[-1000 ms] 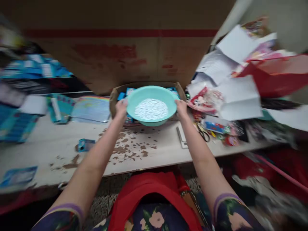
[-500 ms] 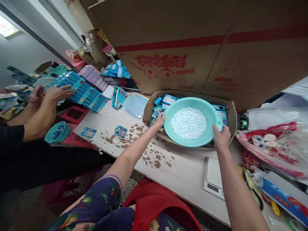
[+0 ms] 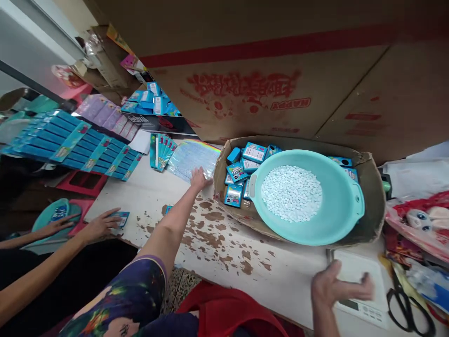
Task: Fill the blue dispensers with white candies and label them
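Observation:
A turquoise basin (image 3: 345, 206) filled with small white pellets (image 3: 291, 193) rests in a shallow cardboard tray (image 3: 375, 196) among several small blue boxes (image 3: 238, 171). Neither hand touches the basin. My left hand (image 3: 198, 178) reaches far forward, fingers stretched flat onto the edge of a clear packet of sheets (image 3: 192, 158) beside the tray. My right hand (image 3: 335, 284) is low at the near edge, fingers spread over a white digital scale (image 3: 365, 299), holding nothing.
A big cardboard carton (image 3: 266, 79) walls off the back. Rows of blue packs (image 3: 73, 147) lie left. Another person's hands (image 3: 101, 224) rest at the table's left edge near a small teal bowl (image 3: 52, 215). Black scissors (image 3: 407, 306) and bagged toys (image 3: 417, 220) lie right.
Both hands have let go of the basin, which now sits in the tray. My left hand went left to the clear packet; my right dropped back onto the scale.

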Demonstrator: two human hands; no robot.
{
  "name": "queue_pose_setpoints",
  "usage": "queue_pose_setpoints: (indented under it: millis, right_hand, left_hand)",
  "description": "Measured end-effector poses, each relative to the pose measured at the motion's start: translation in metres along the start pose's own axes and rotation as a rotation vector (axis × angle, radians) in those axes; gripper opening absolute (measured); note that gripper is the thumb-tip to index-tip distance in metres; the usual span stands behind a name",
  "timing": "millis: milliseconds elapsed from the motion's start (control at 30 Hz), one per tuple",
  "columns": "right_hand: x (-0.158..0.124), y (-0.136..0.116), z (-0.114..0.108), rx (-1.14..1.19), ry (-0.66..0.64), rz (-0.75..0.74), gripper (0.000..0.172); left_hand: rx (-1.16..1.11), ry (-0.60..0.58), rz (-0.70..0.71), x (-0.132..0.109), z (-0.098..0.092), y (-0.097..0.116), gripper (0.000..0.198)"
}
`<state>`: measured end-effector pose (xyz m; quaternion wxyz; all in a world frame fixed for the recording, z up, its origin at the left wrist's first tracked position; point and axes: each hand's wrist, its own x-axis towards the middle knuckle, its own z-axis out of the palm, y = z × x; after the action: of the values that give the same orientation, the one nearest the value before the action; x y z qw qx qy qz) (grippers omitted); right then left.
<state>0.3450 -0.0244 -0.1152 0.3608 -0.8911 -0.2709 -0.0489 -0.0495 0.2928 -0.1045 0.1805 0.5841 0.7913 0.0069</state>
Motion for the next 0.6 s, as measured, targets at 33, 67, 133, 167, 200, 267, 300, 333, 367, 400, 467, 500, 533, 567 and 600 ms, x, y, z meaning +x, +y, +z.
queue_pose_setpoints:
  millis: [33,67,133,167,200,267,300,333,367,400,467,500,533,567,600]
  right_hand:
    - [-0.026,0.011,0.009,-0.048,0.027,0.033,0.080]
    - [-0.049,0.020,0.019,-0.091,-0.029,0.031,0.079]
    - [-0.078,0.032,0.038,-0.170,-0.081,-0.008,0.077]
    - [-0.086,0.035,0.045,-0.199,-0.096,-0.040,0.077]
    - [-0.089,0.036,0.051,-0.223,-0.094,-0.067,0.076]
    - [-0.088,0.036,0.055,-0.253,-0.080,-0.099,0.077]
    - [-0.086,0.035,0.055,-0.264,-0.076,-0.101,0.076]
    - [-0.084,0.034,0.054,-0.271,-0.076,-0.104,0.075]
    - [-0.082,0.033,0.052,-0.274,-0.080,-0.111,0.075]
    - [-0.081,0.032,0.051,-0.274,-0.077,-0.120,0.074]
    - [-0.081,0.031,0.050,-0.274,-0.062,-0.142,0.073]
    - [-0.081,0.031,0.051,-0.273,-0.053,-0.152,0.072]
    - [-0.081,0.031,0.051,-0.272,-0.045,-0.157,0.071]
    - [-0.082,0.031,0.052,-0.272,-0.041,-0.160,0.070]
    - [-0.082,0.031,0.053,-0.274,-0.040,-0.161,0.069]
  left_hand:
    - [0.075,-0.054,0.037,0.009,0.004,-0.005,0.078]
    - [0.141,-0.092,0.074,0.016,0.006,-0.010,0.078]
    - [0.228,-0.135,0.144,0.026,0.006,-0.018,0.072]
    - [0.257,-0.154,0.176,0.030,0.004,-0.021,0.069]
    - [0.272,-0.176,0.206,0.033,0.001,-0.024,0.065]
    - [0.269,-0.227,0.262,0.039,-0.004,-0.029,0.056]
    - [0.256,-0.252,0.288,0.042,-0.006,-0.030,0.051]
    - [0.243,-0.275,0.309,0.045,-0.009,-0.031,0.047]
    - [0.234,-0.302,0.324,0.048,-0.011,-0.031,0.045]
    - [0.233,-0.327,0.333,0.051,-0.014,-0.031,0.045]
    - [0.254,-0.362,0.336,0.055,-0.019,-0.028,0.049]
    - [0.267,-0.375,0.336,0.056,-0.023,-0.027,0.050]
    - [0.278,-0.393,0.342,0.056,-0.026,-0.025,0.050]
    - [0.286,-0.409,0.353,0.055,-0.029,-0.024,0.047]
    - [0.294,-0.423,0.370,0.054,-0.032,-0.024,0.042]
